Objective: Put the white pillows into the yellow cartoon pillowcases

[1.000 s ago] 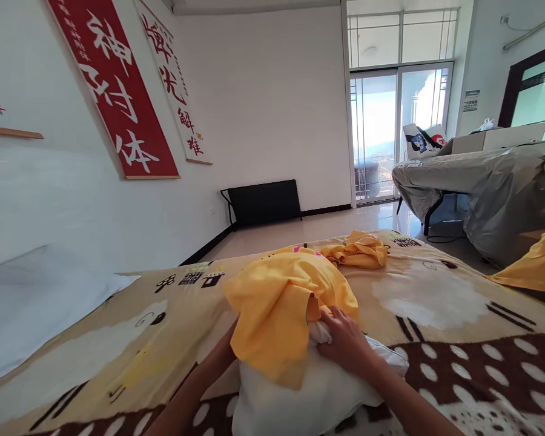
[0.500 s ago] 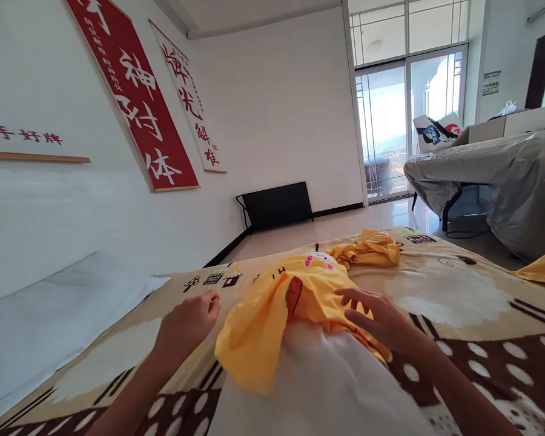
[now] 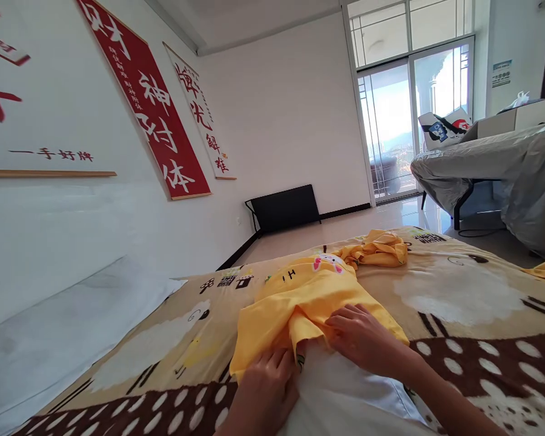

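A yellow pillowcase (image 3: 272, 303) with a "Hi" print and a white rabbit face lies over the far end of a white pillow (image 3: 345, 387). At the pillowcase's near left edge, my left hand (image 3: 272, 381) is closed on the fabric, its fingertips partly tucked out of sight. My right hand (image 3: 361, 336) pinches the same near edge further right, with the thumb hidden. Between the two hands the cloth bunches into a raised fold. The pillow's far end is covered by the yellow cloth.
A crumpled yellow cloth (image 3: 375, 248) lies beyond on the sheep-patterned blanket (image 3: 458, 290). White bedding (image 3: 72, 339) rests along the left wall. A folded black table (image 3: 284, 209) leans at the back wall. A plastic-covered table (image 3: 490, 151) holding boxes stands at right.
My left hand has come right and down onto the pillowcase edge and closed on it. My right hand has closed on the edge too. The flipped-up left flap now lies flatter and wider.
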Available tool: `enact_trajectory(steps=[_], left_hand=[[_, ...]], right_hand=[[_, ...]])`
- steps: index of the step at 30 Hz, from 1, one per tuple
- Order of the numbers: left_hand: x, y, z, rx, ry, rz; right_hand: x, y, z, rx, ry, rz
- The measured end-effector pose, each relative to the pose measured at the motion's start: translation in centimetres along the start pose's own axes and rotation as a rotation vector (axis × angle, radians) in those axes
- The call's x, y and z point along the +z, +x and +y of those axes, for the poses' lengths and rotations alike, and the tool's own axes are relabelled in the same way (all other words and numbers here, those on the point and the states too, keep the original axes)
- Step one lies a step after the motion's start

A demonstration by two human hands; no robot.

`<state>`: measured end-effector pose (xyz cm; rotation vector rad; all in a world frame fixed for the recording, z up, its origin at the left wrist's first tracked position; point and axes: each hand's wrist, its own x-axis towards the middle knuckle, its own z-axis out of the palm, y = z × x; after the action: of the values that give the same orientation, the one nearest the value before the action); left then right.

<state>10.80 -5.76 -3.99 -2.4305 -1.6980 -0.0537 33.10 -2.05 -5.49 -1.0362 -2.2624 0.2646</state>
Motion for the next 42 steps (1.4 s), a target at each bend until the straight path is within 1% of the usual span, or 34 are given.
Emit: enact_trajectory(steps=[2,3,5,6,8,10,13,15,17,19,20,22,24,27,29,31,33,36,39,42], left_hand=[[-1.3,-0.4,-0.2,0.007,-0.007,-0.046],[-1.8,-0.6,-0.3,0.01,-0.016,-0.056],[-2.6,-0.8,-0.6,0.006,-0.028,-0.057],[-2.8,-0.9,-0.7,-0.005,-0.027,-0.053],[-3.3,-1.0,-1.0,-0.033,-0.034,-0.045],[-3.8,-1.3,-1.0,-0.043,-0.09,-0.02],[-4.3,-2.1,0.1,-0.035,-0.196,0.03],[-4.0,-2.5,1.3,-0.03,-0.158,0.027],[-3.1,-2.3,2.3,0.005,-0.025,-0.011],[-1.9,-1.7,2.7,0.031,0.085,-0.037],[-1.4,-1.3,2.6,0.034,0.102,-0.043],[-0.8,-0.7,2.1,0.029,0.067,-0.046],[-0.8,-0.7,1.5,0.026,-0.003,-0.022],[-1.4,-2.0,1.5,0.099,-0.038,-0.002],[-1.5,-3.0,1.9,0.145,0.001,-0.038],[-1.3,-3.7,2.2,0.145,0.064,-0.086],[-0.9,-3.7,2.2,0.112,0.101,-0.108],[-0.2,-3.2,1.9,0.101,0.085,-0.11],[0.1,-3.0,2.0,0.11,0.118,-0.116],[-0.1,-3.1,2.3,0.152,0.163,-0.136]], right_hand=[[-0.4,-0.3,-1.1,-0.052,0.04,-0.007],[-0.2,-0.4,-1.5,-0.071,0.037,-0.023],[0.8,-0.4,-2.0,-0.079,-0.012,-0.036],[1.5,-0.3,-2.0,-0.071,-0.043,-0.022],[2.7,-0.1,-1.6,-0.042,-0.069,0.044],[3.5,0.1,-0.8,-0.004,-0.049,0.123],[3.7,0.3,0.0,0.027,-0.022,0.234],[3.3,0.2,-0.1,-0.019,-0.038,0.321],[2.6,-0.1,-0.8,-0.121,-0.063,0.447],[1.9,-0.6,-1.8,-0.239,-0.092,0.55],[1.6,-0.9,-2.3,-0.295,-0.113,0.568],[1.3,-1.6,-3.2,-0.372,-0.157,0.52],[1.5,-2.1,-3.9,-0.368,-0.181,0.396],[1.9,-2.7,-4.7,-0.26,-0.185,0.169],[1.8,-3.1,-5.2,-0.186,-0.205,0.044],[0.9,-3.4,-5.7,-0.109,-0.239,-0.039],[-0.4,-3.6,-6.0,-0.014,-0.259,-0.086],[-2.1,-3.9,-5.9,0.099,-0.23,-0.121],[-2.8,-4.0,-5.2,0.1,-0.152,-0.133],[-2.9,-4.1,-3.9,0.104,-0.117,-0.111]])
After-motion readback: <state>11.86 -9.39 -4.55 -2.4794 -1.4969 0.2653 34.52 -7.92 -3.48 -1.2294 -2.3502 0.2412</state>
